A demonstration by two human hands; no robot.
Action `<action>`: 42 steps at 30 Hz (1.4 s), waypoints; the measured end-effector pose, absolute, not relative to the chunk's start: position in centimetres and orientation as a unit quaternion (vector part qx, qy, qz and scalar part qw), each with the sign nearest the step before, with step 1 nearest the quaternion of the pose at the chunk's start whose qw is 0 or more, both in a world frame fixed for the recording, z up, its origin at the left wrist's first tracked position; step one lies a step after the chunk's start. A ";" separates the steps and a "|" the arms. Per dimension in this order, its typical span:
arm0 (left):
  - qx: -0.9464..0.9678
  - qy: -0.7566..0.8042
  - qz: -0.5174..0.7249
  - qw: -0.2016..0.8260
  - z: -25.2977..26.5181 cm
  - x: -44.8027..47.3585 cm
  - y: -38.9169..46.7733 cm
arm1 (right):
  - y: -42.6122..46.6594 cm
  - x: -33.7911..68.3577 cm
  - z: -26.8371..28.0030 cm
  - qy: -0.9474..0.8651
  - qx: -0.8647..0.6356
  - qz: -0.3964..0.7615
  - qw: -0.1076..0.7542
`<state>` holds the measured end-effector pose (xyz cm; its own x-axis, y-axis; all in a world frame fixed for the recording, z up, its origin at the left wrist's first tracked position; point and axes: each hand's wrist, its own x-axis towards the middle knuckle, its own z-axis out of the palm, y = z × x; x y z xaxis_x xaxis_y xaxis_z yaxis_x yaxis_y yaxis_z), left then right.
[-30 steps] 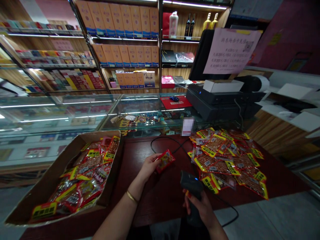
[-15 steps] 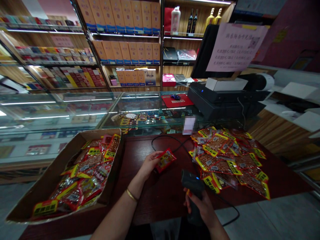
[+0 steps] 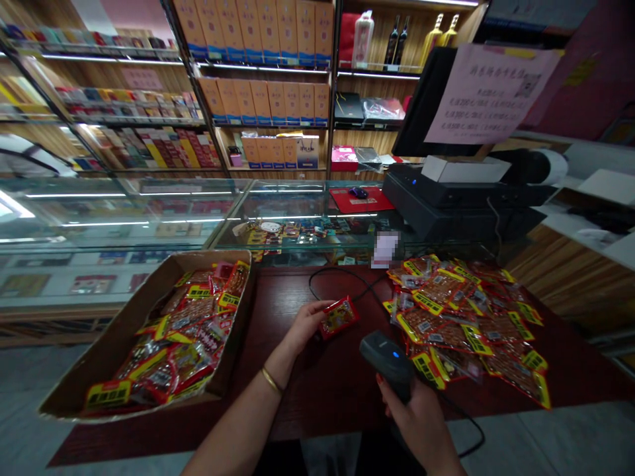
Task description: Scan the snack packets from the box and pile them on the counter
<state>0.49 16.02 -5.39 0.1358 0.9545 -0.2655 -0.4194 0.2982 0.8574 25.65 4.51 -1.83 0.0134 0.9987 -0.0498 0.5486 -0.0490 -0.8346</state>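
My left hand grips a small red snack packet by its left edge, just above the dark red table. Wrapped round the handle of a black barcode scanner, my right hand holds it with the head pointing up and left, toward the packet but apart from it. Part of the handle is hidden by the fingers. To the right lies a heap of red and yellow snack packets. On the left, an open cardboard box contains several similar packets.
A black cable loops across the table. Behind it stands a glass display counter with a red mouse pad and a monitor bearing a paper sign. Shelves of boxes and bottles line the back wall.
The scanner's head has tilted from more upright to pointing further forward and left, and its top now shows more. The whole view has shifted slightly. The packet stays in my left hand.
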 end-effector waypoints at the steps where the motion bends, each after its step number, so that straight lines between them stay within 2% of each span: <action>1: 0.318 0.432 0.500 0.680 -5.3 0.5 16.0 | 4.6 25.9 -1.7 -0.617 -0.635 0.336 0.322; 5: 0.373 0.456 0.482 0.649 -4.9 0.4 16.1 | 4.9 27.1 -1.6 -0.638 -0.619 0.313 0.335; 8: 0.425 0.452 0.479 0.622 -4.6 -0.3 16.1 | 4.8 28.2 -1.6 -0.675 -0.591 0.310 0.314; 13: 0.417 0.445 0.442 0.658 -4.0 -1.6 16.0 | 4.3 29.0 -1.5 -0.717 -0.575 0.286 0.271; 24: 0.373 0.477 0.453 0.654 -4.0 -1.5 16.3 | 3.7 27.5 0.1 -0.730 -0.569 0.299 0.233; 31: 0.405 0.497 0.467 0.609 -3.9 -1.4 16.2 | 3.6 27.4 0.3 -0.721 -0.577 0.292 0.249; 38: 0.373 0.475 0.457 0.653 -4.4 -1.4 16.4 | 4.0 27.3 0.3 -0.699 -0.588 0.298 0.278; 40: 0.372 0.465 0.461 0.658 -4.4 -1.6 16.4 | 4.4 27.0 -0.6 -0.674 -0.589 0.334 0.295; 42: 0.373 0.456 0.469 0.657 -4.4 -1.9 16.4 | 5.1 26.6 -2.1 -0.610 -0.577 0.427 0.335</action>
<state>-1.86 16.39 -4.44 0.1429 0.9577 -0.2498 -0.2767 0.2810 0.9190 26.56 5.11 -2.09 -0.1096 0.9905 -0.0830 0.4177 -0.0299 -0.9081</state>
